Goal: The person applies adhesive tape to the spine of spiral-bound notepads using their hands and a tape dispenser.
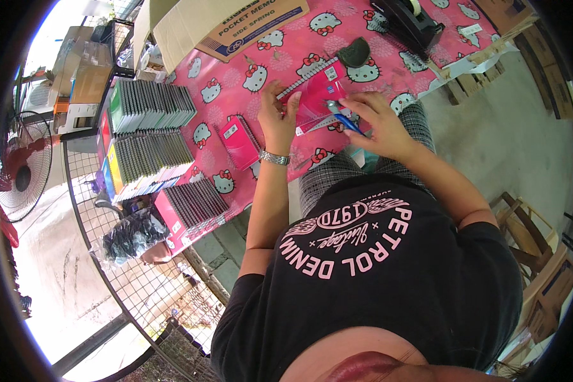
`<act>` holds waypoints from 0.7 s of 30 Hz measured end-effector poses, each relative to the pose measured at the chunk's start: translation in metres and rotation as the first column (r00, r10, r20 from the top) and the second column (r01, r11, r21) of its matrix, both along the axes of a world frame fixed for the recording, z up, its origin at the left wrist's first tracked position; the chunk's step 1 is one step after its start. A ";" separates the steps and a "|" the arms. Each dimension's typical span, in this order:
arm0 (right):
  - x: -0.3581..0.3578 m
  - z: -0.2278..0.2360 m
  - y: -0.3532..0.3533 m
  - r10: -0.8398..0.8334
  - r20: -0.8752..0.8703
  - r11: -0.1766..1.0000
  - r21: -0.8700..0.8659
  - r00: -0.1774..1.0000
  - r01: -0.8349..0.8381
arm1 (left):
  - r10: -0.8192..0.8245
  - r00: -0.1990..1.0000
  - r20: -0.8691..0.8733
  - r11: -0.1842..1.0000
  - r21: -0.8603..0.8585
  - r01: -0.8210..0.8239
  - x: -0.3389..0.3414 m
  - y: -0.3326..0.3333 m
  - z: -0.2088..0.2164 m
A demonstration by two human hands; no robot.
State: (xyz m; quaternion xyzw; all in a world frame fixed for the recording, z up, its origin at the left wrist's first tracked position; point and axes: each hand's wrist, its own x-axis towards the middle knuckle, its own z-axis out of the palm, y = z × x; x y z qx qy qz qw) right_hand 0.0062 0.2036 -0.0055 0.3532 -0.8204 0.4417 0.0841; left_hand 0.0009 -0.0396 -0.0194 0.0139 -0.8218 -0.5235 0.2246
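A pink spiral notebook (317, 95) lies at a slant on the table, its wire coil along the far left edge. My left hand (277, 118) grips its near left end, thumb over the cover and fingers by the coil. In my right hand (379, 124) is a blue-handled hand tool (347, 120) with a metal head, held over the notebook's right part; its exact kind is unclear. Left of my left wrist lies a smaller pink spiral notebook (239, 143). A dark green rounded object (354, 53) sits at the notebook's far corner.
Stacks of spiral notebooks with green (153, 105), yellow (149, 159) and pink (194, 204) covers line the table's left side. A cardboard box (254, 35) and a black tape dispenser (410, 28) stand at the back. A fan (24, 169) is far left, beyond a wire grid.
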 end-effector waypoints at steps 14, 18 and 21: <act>-0.006 0.024 -0.046 0.024 -0.100 0.999 0.045 0.995 -0.020 | 0.025 0.999 0.021 0.948 -0.318 -0.017 0.006 -0.010 0.002; -0.005 0.028 -0.050 0.007 -0.150 0.995 0.096 0.989 0.007 | 0.026 0.999 0.019 0.999 -0.048 -0.025 0.008 -0.001 0.003; -0.006 0.028 -0.054 0.002 -0.212 0.991 0.131 0.977 0.027 | 0.002 1.000 -0.021 0.999 0.033 -0.002 0.006 -0.009 -0.011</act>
